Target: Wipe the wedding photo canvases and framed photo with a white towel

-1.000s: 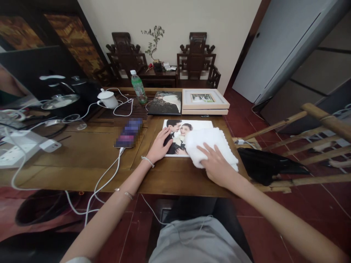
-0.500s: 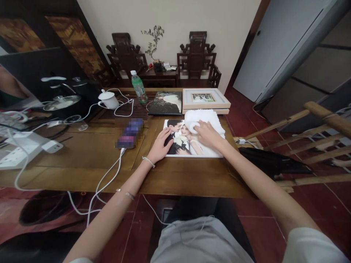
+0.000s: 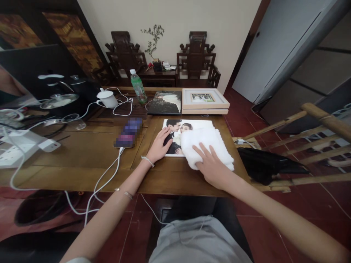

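A glossy photo panel [image 3: 171,146] showing a couple lies flat near the table's front edge. My left hand [image 3: 159,145] rests on its left edge with the fingers stretched out, holding nothing. Over the panel's lower right part, a folded white towel [image 3: 216,142] covers much of the picture and hangs past the near edge. My right hand [image 3: 210,164] lies on the towel, its fingers bent and pressing into it, the thumb at the towel's near-left edge. What lies under the towel is hidden.
Behind the panel are a dark photo panel [image 3: 166,102] and stacked light wooden frames [image 3: 205,104]. A green bottle [image 3: 138,87], a lidded white cup [image 3: 107,98] and a charging phone [image 3: 128,133] stand or lie to the left. White cables [image 3: 106,179] hang over the table's front edge.
My right hand has moved toward me with the towel, from the panel's upper right to its lower right. My left hand stays on the left edge.
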`<state>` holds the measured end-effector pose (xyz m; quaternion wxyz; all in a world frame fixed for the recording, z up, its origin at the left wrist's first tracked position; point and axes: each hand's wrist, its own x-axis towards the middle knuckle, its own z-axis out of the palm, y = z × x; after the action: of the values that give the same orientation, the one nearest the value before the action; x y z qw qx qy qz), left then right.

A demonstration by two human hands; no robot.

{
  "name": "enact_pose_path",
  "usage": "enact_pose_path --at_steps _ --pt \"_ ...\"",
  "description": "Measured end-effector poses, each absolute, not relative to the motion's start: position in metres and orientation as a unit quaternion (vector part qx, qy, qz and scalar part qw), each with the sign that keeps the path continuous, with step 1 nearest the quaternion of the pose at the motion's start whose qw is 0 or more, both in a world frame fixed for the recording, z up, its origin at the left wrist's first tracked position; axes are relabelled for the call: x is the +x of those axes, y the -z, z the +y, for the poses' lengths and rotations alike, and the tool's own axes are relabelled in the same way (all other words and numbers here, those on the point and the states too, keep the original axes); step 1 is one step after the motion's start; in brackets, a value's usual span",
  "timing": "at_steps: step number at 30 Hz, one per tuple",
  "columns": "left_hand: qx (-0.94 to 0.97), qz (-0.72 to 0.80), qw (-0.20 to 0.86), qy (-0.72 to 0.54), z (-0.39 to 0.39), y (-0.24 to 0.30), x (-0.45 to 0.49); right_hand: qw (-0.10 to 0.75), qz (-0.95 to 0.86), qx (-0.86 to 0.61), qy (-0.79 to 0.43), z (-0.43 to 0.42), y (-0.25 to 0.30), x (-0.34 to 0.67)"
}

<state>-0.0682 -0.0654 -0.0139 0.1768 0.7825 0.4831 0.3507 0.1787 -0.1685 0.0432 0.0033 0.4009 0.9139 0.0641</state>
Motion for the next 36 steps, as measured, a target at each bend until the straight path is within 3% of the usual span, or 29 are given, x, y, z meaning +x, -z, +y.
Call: enact_pose_path --at_steps 11,25,36 --pt "0.783 0.48 0.175 -0.354 -0.067 0.012 -0.069 -0.009 0.875 0.481 -0.062 -0.05 -0.048 0.153" --pt "0.785 0.481 0.174 -0.349 -0.068 0.011 -0.067 -0.013 0.9 0.431 -0.06 -0.173 -0.043 0.163" --pt "0.781 0.483 0.18 -0.354 -0.068 0.011 -0.068 -0.032 0.886 0.461 -0.041 -0.072 -0.054 0.16"
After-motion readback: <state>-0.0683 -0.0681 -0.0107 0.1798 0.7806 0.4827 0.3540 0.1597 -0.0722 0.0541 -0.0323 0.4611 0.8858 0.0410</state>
